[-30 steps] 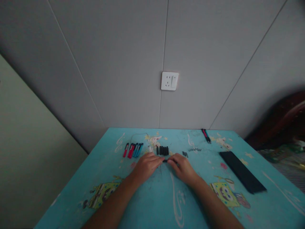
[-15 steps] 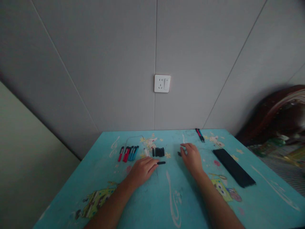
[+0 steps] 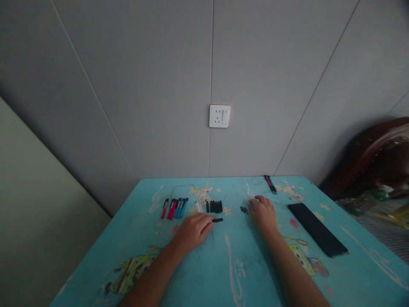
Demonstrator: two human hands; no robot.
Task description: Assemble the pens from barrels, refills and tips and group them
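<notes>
My left hand [image 3: 193, 231] is closed around a slim pen part whose black grip [image 3: 217, 220] sticks out to the right, with a small light tip. My right hand [image 3: 263, 214] rests over the table with its fingers loosely apart and nothing visible in them. Just left of its fingertips lie several small black pieces [image 3: 244, 209]. Beyond my left hand, several black grip-like tubes [image 3: 216, 207] stand in a row, beside thin whitish sticks [image 3: 199, 207]. Farther left lie red pen barrels [image 3: 171, 209] and blue pen barrels [image 3: 181, 208] with black ends.
A long black flat case [image 3: 316, 229] lies on the right of the blue patterned table [image 3: 204, 273]. Two pens [image 3: 270, 184], one red and one blue, lie near the back edge. A grey wall with a white socket [image 3: 220, 116] rises behind.
My right hand has shifted right, off the small black pieces, so more of them show. The left hand keeps its hold on the pen part. The view has shifted slightly.
</notes>
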